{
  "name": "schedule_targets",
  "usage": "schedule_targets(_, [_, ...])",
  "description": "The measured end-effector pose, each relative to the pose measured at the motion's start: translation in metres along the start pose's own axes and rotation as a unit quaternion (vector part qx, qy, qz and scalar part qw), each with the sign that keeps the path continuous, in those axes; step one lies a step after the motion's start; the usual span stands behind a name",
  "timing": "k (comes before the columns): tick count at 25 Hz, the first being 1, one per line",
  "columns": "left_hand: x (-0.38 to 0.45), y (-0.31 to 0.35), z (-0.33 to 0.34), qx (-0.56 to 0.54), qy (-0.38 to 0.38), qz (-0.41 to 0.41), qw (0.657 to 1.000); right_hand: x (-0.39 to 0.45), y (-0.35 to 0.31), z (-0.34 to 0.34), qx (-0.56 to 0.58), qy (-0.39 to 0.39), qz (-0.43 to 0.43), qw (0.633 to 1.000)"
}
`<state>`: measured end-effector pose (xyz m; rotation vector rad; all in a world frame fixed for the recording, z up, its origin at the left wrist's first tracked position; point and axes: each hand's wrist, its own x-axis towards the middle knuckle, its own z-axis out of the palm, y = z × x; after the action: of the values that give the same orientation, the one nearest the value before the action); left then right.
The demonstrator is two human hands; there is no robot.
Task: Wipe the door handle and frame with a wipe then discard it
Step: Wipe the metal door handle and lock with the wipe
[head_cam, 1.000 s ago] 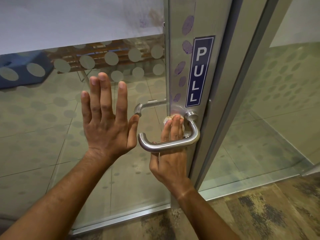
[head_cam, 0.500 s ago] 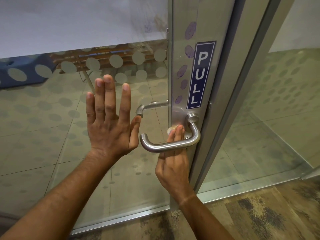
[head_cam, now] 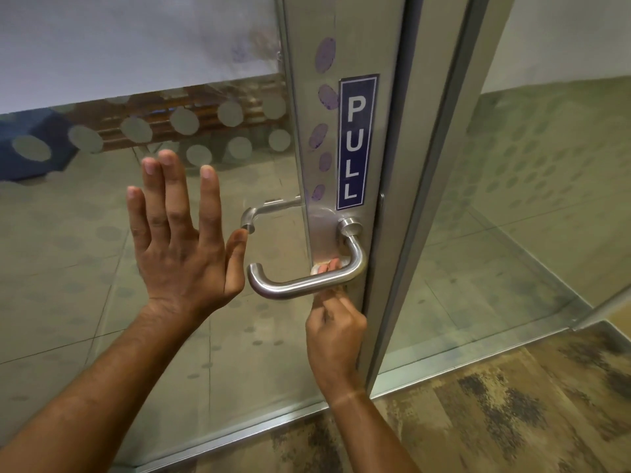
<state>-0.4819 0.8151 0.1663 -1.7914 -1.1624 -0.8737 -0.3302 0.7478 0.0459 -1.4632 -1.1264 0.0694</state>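
Steel is the material of the door handle, a curved lever that stands out from the metal frame of a glass door. The right hand reaches up from below, behind the bar of the handle, and its fingers are closed together on a small whitish wipe, pressing it against the plate of the frame between the bar and the door. Only a little piece of the wipe shows above the bar; the rest is hidden by the fingers and the handle. The left hand is flat and open, fingers spread apart and holding nothing; it seems to rest on the glass just beside the free end of the handle, probably to keep the door steady, though I cannot tell if the palm really touches. My judgement is that the wiping is in the middle: the work is now on the plate behind the handle. Several purple oval marks are on the frame above, next to the blue PULL sign, so this upper part looks not yet cleaned. If the bar itself was wiped, the pictures do not say. What is left, I think, is the upper frame, perhaps the bar, and then to throw the wipe away; no bin is in view.
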Motion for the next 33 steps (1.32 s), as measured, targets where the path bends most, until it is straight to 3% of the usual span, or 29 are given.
schedule_targets(3, [0.0, 0.001, -0.003, -0.004, -0.005, 0.01, 1.0, 0.008, -0.013, 0.0, 0.064, 0.055, 0.077, 0.994])
schedule_targets(10, [0.003, 0.003, -0.011, 0.004, -0.014, 0.002, 1.0, 0.036, -0.013, -0.009, 0.106, 0.14, 0.129, 0.976])
schedule_targets(14, [0.003, 0.004, -0.012, -0.012, -0.024, 0.0, 1.0, 0.044, -0.005, -0.021, 0.092, 0.118, 0.086, 0.985])
schedule_targets(18, [0.002, 0.004, -0.012, -0.037, -0.052, -0.01, 0.998, 0.042, 0.013, -0.028, -0.023, 0.099, -0.013, 0.995])
schedule_targets(20, [0.001, 0.003, -0.01, -0.056, -0.061, -0.017, 0.996, 0.03, 0.019, -0.026, -0.049, 0.074, -0.02, 0.996])
schedule_targets(24, [-0.001, 0.001, -0.009, -0.083, -0.096, -0.039, 0.991, 0.001, 0.027, -0.015, -0.052, -0.022, 0.019, 0.998])
schedule_targets(28, [-0.003, 0.0, -0.009, -0.1, -0.115, -0.049, 0.987, -0.016, 0.036, -0.014, 0.013, -0.049, 0.118, 0.992])
schedule_targets(33, [-0.003, 0.002, -0.01, -0.106, -0.12, -0.062, 0.985, -0.012, 0.032, -0.014, 0.059, -0.033, 0.151, 0.986])
